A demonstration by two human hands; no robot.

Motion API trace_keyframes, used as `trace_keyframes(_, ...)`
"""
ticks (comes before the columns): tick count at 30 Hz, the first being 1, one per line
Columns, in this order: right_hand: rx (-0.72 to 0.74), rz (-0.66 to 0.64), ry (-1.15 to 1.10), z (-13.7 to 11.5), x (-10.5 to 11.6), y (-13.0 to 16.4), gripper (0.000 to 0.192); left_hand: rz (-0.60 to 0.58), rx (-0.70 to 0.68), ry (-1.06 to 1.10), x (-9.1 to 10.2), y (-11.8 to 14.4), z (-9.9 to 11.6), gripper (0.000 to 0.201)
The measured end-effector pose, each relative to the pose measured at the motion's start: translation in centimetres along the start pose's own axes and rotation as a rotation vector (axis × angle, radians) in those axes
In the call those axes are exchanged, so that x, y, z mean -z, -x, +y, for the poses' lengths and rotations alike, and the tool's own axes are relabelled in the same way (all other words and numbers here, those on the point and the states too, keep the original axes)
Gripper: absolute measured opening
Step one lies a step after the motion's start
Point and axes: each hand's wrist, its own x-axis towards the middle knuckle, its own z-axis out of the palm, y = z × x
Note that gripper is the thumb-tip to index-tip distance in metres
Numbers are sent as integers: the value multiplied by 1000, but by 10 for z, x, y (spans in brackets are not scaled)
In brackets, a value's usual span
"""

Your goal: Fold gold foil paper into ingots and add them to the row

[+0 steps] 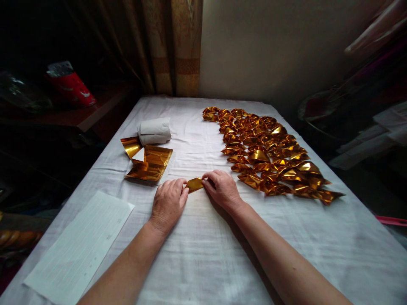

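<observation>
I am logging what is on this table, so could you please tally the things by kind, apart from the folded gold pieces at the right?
Gold piece held between both hands: 1
Stack of flat gold sheets: 1
White paper roll: 1
White lined sheet: 1
Total: 4
The folded pile is too crowded to count exactly.

On my table [203, 262], the folded foil piece [194, 184] lies between my left hand [168, 203] and right hand [222, 188]. Finished pieces [270, 152] spread right; foil sheets [148, 163] and a paper roll [154, 131] behind-left, a lined sheet [79, 248] near-left.
</observation>
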Motion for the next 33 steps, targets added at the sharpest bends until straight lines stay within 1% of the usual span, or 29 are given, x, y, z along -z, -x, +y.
trace_keyframes(4,-14,19,16,-4,-1,1,13,-11,-32,-29,0,2,0,17)
trace_keyframes(7,-18,48,35,-4,-4,2,14,-11,-130,-11,-1,3,1,27)
trace_keyframes(10,-18,56,64,-3,-6,2,16,-47,-201,-10,-1,4,3,31)
trace_keyframes(13,-12,59,105,-5,-5,4,21,-105,-199,-49,1,5,5,36)
trace_keyframes(15,49,55,113,-8,-3,8,27,-132,-190,-66,2,6,6,39)
trace_keyframes(17,153,-1,108,-13,0,13,36,-145,-185,-76,1,7,5,42)
trace_keyframes(19,216,-115,118,-18,2,17,44,-158,-185,-87,-1,8,4,45)
trace_keyframes(21,210,-223,138,-21,3,20,51,-184,-187,-101,-3,11,2,47)
trace_keyframes(23,175,-287,162,-21,4,21,55,-218,-191,-117,-5,13,0,50)
trace_keyframes(25,132,-309,190,-19,5,21,56,-248,-195,-133,-5,14,-2,54)
trace_keyframes(28,62,-308,231,-15,7,23,57,-276,-196,-158,-4,16,-3,57)
trace_keyframes(33,39,-304,244,-13,8,24,58,-268,-182,-187,0,19,-2,55)
